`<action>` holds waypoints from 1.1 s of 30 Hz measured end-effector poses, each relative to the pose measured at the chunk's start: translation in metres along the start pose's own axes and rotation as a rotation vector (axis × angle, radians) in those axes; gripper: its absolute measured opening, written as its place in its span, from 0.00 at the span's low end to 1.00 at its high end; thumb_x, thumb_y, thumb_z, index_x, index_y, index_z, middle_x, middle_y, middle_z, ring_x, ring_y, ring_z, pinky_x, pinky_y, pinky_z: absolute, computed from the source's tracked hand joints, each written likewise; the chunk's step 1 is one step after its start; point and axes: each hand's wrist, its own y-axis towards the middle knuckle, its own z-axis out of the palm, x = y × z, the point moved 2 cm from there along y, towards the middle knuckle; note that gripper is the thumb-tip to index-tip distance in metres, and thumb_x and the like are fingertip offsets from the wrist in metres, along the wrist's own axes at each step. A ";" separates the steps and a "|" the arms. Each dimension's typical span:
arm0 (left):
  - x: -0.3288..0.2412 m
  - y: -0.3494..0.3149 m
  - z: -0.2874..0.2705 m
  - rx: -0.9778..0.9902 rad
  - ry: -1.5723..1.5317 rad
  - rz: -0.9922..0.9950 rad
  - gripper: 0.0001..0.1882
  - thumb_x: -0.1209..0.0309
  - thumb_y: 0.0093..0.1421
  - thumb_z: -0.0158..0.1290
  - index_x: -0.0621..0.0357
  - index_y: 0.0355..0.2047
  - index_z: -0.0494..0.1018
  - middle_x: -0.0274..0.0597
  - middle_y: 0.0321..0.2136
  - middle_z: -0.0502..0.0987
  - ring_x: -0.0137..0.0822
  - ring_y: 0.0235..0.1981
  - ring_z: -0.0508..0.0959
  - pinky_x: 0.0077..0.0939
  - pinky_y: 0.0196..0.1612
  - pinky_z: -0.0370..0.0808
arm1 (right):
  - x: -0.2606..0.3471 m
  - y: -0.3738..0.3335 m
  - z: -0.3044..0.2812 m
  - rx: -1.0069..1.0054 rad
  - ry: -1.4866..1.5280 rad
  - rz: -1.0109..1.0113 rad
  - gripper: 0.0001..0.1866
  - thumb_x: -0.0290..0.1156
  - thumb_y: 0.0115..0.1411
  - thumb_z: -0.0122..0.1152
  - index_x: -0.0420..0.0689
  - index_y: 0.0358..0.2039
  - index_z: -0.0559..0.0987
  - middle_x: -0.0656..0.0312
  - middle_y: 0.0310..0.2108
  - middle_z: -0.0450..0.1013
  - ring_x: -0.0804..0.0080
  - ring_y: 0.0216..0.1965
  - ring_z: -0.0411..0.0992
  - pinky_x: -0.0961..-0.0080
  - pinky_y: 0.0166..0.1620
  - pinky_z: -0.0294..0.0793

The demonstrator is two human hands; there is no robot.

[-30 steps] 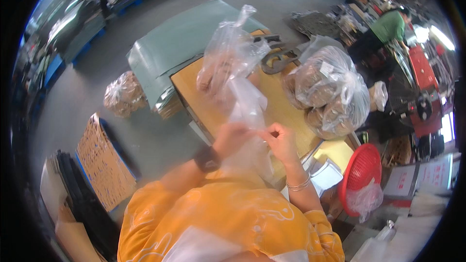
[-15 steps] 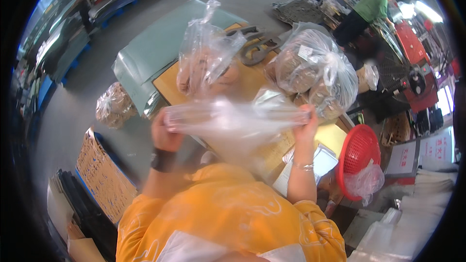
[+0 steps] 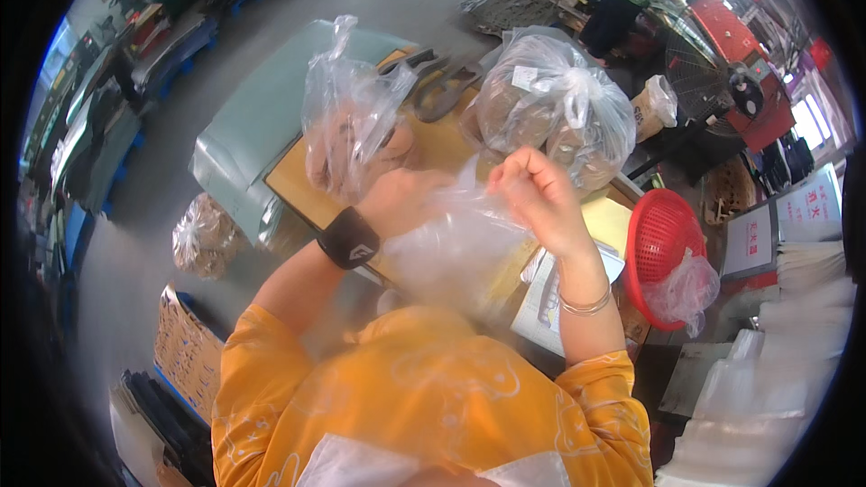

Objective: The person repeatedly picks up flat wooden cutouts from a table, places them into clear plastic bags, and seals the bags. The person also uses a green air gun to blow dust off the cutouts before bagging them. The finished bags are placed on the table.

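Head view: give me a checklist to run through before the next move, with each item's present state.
1. Clear bag between the hands: ok; the clear bag spreads between left hand and right hand.
2. Left grip: cannot tell; motion blur.
3. Right grip: cannot tell; fingers are bent near the film's edge, but the pinch is unclear.
4. Bag mouth open: cannot tell; the film is blurred.
5. Dark metal tool apart from the hands: ok; it lies beyond them.
6. Red basket apart from the hands: ok; off to the right.
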 end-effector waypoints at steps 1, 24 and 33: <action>0.012 0.004 0.002 0.056 0.026 0.068 0.27 0.65 0.43 0.62 0.55 0.46 0.72 0.42 0.37 0.77 0.44 0.42 0.75 0.37 0.46 0.70 | -0.009 -0.004 -0.007 -0.072 -0.353 -0.175 0.11 0.37 0.57 0.56 0.43 0.34 0.72 0.59 0.30 0.74 0.71 0.27 0.71 0.75 0.28 0.71; -0.015 0.015 -0.078 -1.069 -0.089 0.368 0.20 0.82 0.48 0.49 0.64 0.44 0.67 0.45 0.43 0.73 0.40 0.45 0.74 0.30 0.44 0.73 | 0.079 -0.073 -0.119 -0.708 -0.557 -0.626 0.14 0.21 0.51 0.53 0.38 0.40 0.73 0.54 0.39 0.71 0.64 0.43 0.69 0.73 0.47 0.69; 0.010 0.019 -0.002 0.193 -0.359 -0.236 0.23 0.68 0.54 0.54 0.55 0.51 0.65 0.37 0.37 0.73 0.36 0.39 0.72 0.29 0.45 0.70 | -0.105 -0.098 -0.065 0.291 -0.518 0.346 0.18 0.30 0.53 0.59 0.38 0.44 0.71 0.51 0.45 0.70 0.66 0.48 0.67 0.66 0.51 0.66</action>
